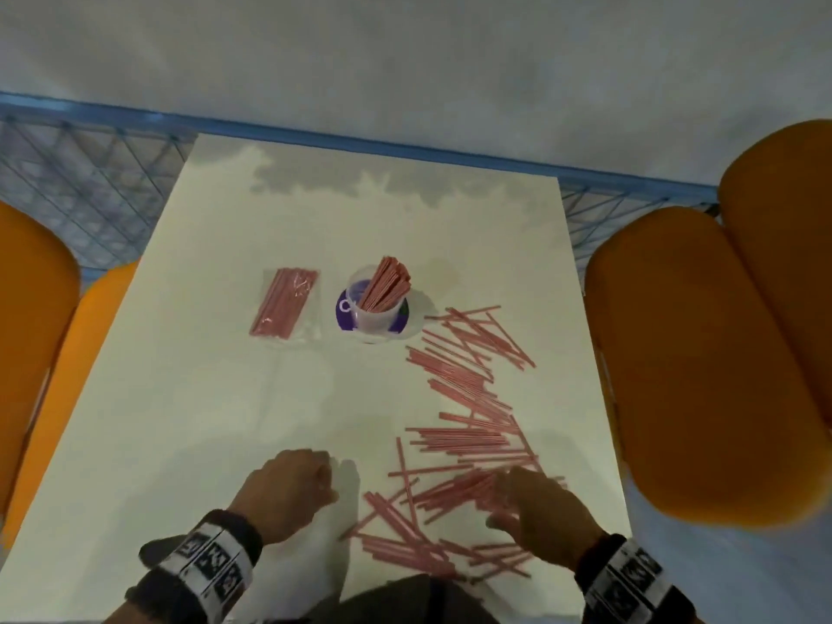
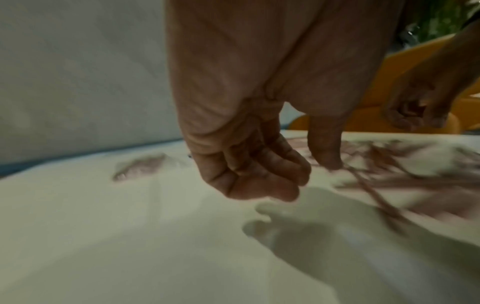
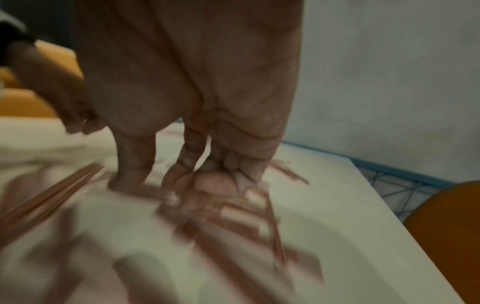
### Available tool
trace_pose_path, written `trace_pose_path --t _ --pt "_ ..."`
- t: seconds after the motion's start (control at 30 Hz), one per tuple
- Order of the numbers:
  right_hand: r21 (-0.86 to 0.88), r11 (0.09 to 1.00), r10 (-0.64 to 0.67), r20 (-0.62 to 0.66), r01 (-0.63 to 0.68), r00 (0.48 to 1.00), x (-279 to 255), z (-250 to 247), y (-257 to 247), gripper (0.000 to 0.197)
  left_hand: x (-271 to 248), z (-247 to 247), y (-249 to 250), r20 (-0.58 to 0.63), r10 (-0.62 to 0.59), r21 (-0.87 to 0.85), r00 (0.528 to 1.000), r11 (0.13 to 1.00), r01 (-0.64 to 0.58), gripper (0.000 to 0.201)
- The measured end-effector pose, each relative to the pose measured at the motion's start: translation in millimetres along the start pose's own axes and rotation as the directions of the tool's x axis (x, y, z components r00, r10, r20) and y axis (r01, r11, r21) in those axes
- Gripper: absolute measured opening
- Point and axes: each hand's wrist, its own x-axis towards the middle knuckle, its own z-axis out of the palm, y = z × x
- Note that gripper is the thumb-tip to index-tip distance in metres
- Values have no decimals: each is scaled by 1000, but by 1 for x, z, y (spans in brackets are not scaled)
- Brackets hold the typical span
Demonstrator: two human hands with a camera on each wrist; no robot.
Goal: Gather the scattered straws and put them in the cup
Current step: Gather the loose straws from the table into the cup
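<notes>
Two hands reach in from the bottom edge of the head view, each wrist wrapped in a black band with black-and-white square markers. At lower centre, the left hand point(image 1: 288, 484) hovers over bare white table point(image 1: 202, 398) with its fingers curled loosely toward the palm; the left wrist view shows those fingers bent inward with nothing in them and the thumb pointing down toward the surface. At lower right, the right hand point(image 1: 535, 506) is spread over the nearest part of the scattered straws point(image 1: 468, 421). The right wrist view is heavily blurred, but it shows the thumb and fingers point(image 3: 182, 176) extended downward onto the pink straws, pressing on them rather than wrapped around any.

Loose pink straws run in a messy band down the right half of the table, from just right of the cup to the bottom edge beside the right hand, many crossing one another. In the middle of the frame stands a clear plastic cup point(image 1: 373, 308) with a purple label, already holding a thick bundle of pink straws that leans toward the upper right. Just left of the cup lies a clear packet of pink straws point(image 1: 283, 308), flat on the table. Orange chairs point(image 1: 702, 362) flank the table at both sides of the frame, and a blue wire-mesh rack point(image 1: 90, 182) shows behind it at upper left.
</notes>
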Motion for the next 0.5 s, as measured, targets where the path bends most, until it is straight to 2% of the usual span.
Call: trace_pose_path --t 0.1,0.17,0.23,0.37,0.5 --pt "-38 998 45 103 -41 994 -42 46 18 58 -28 48 -1 61 39 89 997 995 -44 42" --pt "-26 999 34 94 -32 995 -56 63 26 64 -33 73 0 30 103 166 994 980 -107 58" --pt "-4 1000 11 54 -11 998 -56 72 31 53 -34 93 3 -12 176 247 984 954 -168 58" --pt "69 996 -56 -113 64 992 -30 73 23 25 -26 115 22 -120 305 388 945 890 -239 66" --pt "142 985 -70 -180 96 981 0 67 10 14 -13 118 39 -158 302 378 940 898 -225 61"
